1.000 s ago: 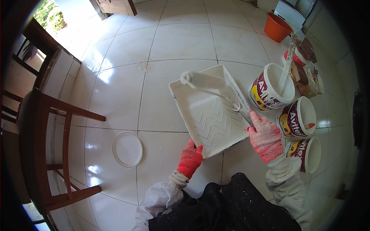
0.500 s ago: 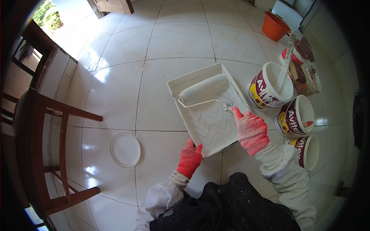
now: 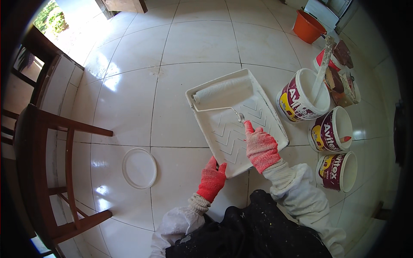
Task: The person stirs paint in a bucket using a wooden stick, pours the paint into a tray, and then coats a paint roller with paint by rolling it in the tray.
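A white paint tray (image 3: 234, 148) with a zigzag-ribbed slope lies tilted on the tiled floor in front of me. My left hand (image 3: 211, 179), in a red glove, grips the tray's near left corner, thumb over the rim. My right hand (image 3: 261, 147), in a paint-smeared red glove, is closed round the handle of a paint roller (image 3: 223, 92). The handle is mostly hidden in the glove. The roller's white sleeve rests in the tray's deep far end, and its wire frame runs back across the ribs.
Right of the tray stand several paint buckets; the nearest tall one (image 3: 294, 96) holds a paint-crusted stick (image 3: 323, 69). Farther back is an orange bucket (image 3: 308, 26). A round white lid (image 3: 139, 168) lies on the floor at left, beside a dark wooden chair (image 3: 71, 172).
My right hand has moved left, and the roller has shifted slightly left and farther back into the tray's deep end. My left hand stays on the tray corner.
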Demonstrator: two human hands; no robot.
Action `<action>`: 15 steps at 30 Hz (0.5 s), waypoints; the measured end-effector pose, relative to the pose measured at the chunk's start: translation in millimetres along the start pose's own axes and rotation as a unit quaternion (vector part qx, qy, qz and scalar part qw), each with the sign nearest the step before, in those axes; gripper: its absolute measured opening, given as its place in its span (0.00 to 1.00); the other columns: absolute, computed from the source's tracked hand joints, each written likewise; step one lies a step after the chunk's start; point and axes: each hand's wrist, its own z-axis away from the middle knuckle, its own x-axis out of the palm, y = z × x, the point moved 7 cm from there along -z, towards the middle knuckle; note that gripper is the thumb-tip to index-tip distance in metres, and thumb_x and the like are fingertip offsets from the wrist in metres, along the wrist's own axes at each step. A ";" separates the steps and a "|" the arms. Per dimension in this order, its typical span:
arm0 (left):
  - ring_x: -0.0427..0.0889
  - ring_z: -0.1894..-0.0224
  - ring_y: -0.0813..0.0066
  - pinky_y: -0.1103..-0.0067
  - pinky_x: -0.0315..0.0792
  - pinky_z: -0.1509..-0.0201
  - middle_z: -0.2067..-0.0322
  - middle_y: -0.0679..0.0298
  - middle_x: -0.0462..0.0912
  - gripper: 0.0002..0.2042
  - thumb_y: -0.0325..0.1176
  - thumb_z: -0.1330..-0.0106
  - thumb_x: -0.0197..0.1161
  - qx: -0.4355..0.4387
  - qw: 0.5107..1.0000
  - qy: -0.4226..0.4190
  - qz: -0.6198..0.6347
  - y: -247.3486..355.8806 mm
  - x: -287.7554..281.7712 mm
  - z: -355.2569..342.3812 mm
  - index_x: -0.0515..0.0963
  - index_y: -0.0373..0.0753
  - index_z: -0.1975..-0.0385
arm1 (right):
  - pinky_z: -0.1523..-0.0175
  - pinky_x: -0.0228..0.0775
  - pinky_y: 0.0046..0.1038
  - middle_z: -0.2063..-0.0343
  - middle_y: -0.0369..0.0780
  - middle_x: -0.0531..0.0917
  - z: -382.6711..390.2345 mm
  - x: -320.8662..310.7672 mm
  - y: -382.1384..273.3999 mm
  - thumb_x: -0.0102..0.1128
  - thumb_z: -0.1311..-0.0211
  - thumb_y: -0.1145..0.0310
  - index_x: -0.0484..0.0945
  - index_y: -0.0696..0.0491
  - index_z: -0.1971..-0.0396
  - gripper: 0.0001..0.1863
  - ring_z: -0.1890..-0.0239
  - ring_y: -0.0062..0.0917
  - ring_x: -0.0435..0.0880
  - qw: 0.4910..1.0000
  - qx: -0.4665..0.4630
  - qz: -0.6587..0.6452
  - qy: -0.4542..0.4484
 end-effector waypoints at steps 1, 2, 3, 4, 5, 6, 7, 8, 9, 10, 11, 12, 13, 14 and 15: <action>0.79 0.75 0.72 0.73 0.73 0.70 0.69 0.57 0.81 0.18 0.34 0.37 0.58 -0.008 1.000 -0.005 0.006 0.9 -0.3 0.5 0.71 0.37 0.48 | 0.71 0.74 0.35 0.68 0.47 0.75 0.7 4.4 -1.6 0.57 0.49 0.70 0.60 0.56 0.41 0.32 0.71 0.35 0.81 1.000 -0.005 -0.020 -0.002; 0.79 0.75 0.72 0.73 0.73 0.70 0.69 0.57 0.81 0.18 0.34 0.37 0.58 -0.008 1.000 -0.005 0.006 -0.7 0.5 0.5 0.71 0.37 0.48 | 0.71 0.74 0.35 0.68 0.47 0.75 2.4 9.8 -2.6 0.57 0.49 0.70 0.60 0.56 0.41 0.32 0.71 0.35 0.81 1.000 -0.004 -0.020 -0.001; 0.78 0.77 0.72 0.73 0.73 0.71 0.70 0.57 0.81 0.18 0.34 0.37 0.58 -0.004 1.000 0.000 0.015 -3.8 1.5 0.0 0.70 0.37 0.47 | 0.71 0.74 0.36 0.68 0.47 0.75 4.6 15.8 -3.7 0.57 0.48 0.70 0.60 0.57 0.40 0.32 0.71 0.36 0.81 1.000 -0.006 -0.018 -0.006; 0.78 0.78 0.73 0.73 0.72 0.72 0.71 0.57 0.81 0.18 0.34 0.37 0.58 -0.002 1.000 0.006 0.020 0.6 -1.3 -0.1 0.70 0.38 0.47 | 0.70 0.74 0.36 0.67 0.47 0.75 4.9 18.2 -6.5 0.56 0.48 0.70 0.60 0.57 0.40 0.32 0.70 0.36 0.81 1.000 -0.009 -0.019 -0.012; 0.78 0.78 0.73 0.73 0.72 0.72 0.71 0.57 0.81 0.18 0.34 0.37 0.58 -0.003 1.000 0.007 0.018 5.1 -1.9 0.7 0.70 0.38 0.47 | 0.70 0.74 0.36 0.67 0.47 0.75 5.7 17.5 -4.9 0.56 0.48 0.70 0.60 0.57 0.40 0.32 0.70 0.36 0.81 1.000 -0.009 -0.022 -0.013; 0.79 0.72 0.66 0.71 0.73 0.66 0.68 0.55 0.81 0.19 0.33 0.38 0.58 -0.036 0.999 0.004 0.030 6.3 -0.9 2.0 0.70 0.37 0.47 | 0.70 0.74 0.37 0.67 0.48 0.75 7.6 15.8 -0.7 0.56 0.48 0.70 0.60 0.56 0.40 0.32 0.70 0.37 0.81 0.999 -0.010 -0.021 -0.024; 0.80 0.65 0.59 0.69 0.73 0.60 0.66 0.52 0.81 0.19 0.32 0.38 0.59 -0.064 0.997 0.001 0.044 11.5 -1.9 2.6 0.71 0.37 0.47 | 0.70 0.74 0.37 0.67 0.48 0.75 9.1 8.6 3.3 0.56 0.47 0.70 0.60 0.55 0.39 0.32 0.70 0.37 0.82 0.999 -0.009 -0.016 -0.031; 0.80 0.65 0.59 0.69 0.73 0.60 0.66 0.52 0.81 0.19 0.32 0.38 0.59 -0.061 0.997 0.001 0.045 8.7 -1.9 2.2 0.71 0.37 0.47 | 0.70 0.74 0.37 0.67 0.48 0.75 11.2 3.5 6.1 0.56 0.47 0.70 0.60 0.55 0.39 0.32 0.70 0.37 0.82 0.999 -0.008 -0.014 -0.029; 0.80 0.65 0.59 0.69 0.73 0.59 0.65 0.52 0.81 0.20 0.33 0.38 0.59 -0.055 0.997 0.004 0.049 2.0 -1.5 1.8 0.70 0.37 0.47 | 0.69 0.74 0.38 0.67 0.48 0.75 14.5 0.5 8.5 0.55 0.47 0.70 0.60 0.54 0.39 0.32 0.69 0.37 0.82 0.999 -0.009 -0.020 -0.034; 0.80 0.65 0.59 0.69 0.73 0.59 0.65 0.51 0.81 0.20 0.33 0.38 0.59 -0.052 0.997 0.007 0.052 0.3 -2.0 2.4 0.70 0.36 0.46 | 0.69 0.74 0.38 0.67 0.48 0.75 18.4 -0.1 10.3 0.55 0.46 0.70 0.60 0.53 0.39 0.31 0.69 0.38 0.82 0.999 -0.011 -0.027 -0.041; 0.80 0.65 0.59 0.69 0.73 0.59 0.65 0.51 0.81 0.20 0.33 0.38 0.59 -0.052 0.997 0.008 0.053 -0.8 -1.2 1.9 0.70 0.36 0.46 | 0.69 0.74 0.38 0.67 0.48 0.75 22.7 -1.8 12.7 0.55 0.46 0.70 0.60 0.53 0.39 0.31 0.69 0.38 0.82 0.999 -0.012 -0.026 -0.041; 0.80 0.64 0.59 0.69 0.73 0.59 0.65 0.52 0.81 0.20 0.33 0.38 0.59 -0.066 0.996 0.003 0.059 -3.4 0.7 0.9 0.70 0.36 0.46 | 0.69 0.74 0.38 0.67 0.48 0.76 27.7 -2.7 16.0 0.54 0.45 0.69 0.60 0.53 0.39 0.31 0.69 0.38 0.82 0.998 -0.008 -0.033 -0.045; 0.80 0.64 0.59 0.69 0.73 0.59 0.65 0.52 0.81 0.20 0.33 0.38 0.59 -0.079 0.995 -0.002 0.065 -4.3 2.3 0.6 0.70 0.36 0.46 | 0.69 0.74 0.39 0.67 0.47 0.76 32.5 -4.5 19.8 0.53 0.44 0.69 0.60 0.52 0.39 0.30 0.70 0.38 0.82 0.998 -0.003 -0.039 -0.049; 0.80 0.64 0.59 0.69 0.73 0.59 0.65 0.52 0.81 0.20 0.33 0.38 0.59 -0.078 0.995 -0.001 0.066 -3.9 2.8 1.0 0.70 0.36 0.46 | 0.69 0.74 0.39 0.67 0.47 0.76 37.2 -7.8 22.8 0.53 0.44 0.69 0.60 0.52 0.39 0.30 0.70 0.38 0.82 0.998 -0.003 -0.038 -0.048; 0.80 0.64 0.58 0.68 0.73 0.59 0.65 0.52 0.81 0.20 0.33 0.38 0.59 -0.068 0.996 0.004 0.060 -2.5 2.4 1.2 0.70 0.36 0.46 | 0.69 0.74 0.39 0.67 0.47 0.76 42.0 -10.3 26.2 0.52 0.43 0.69 0.61 0.51 0.39 0.29 0.70 0.38 0.82 0.998 -0.002 -0.030 -0.056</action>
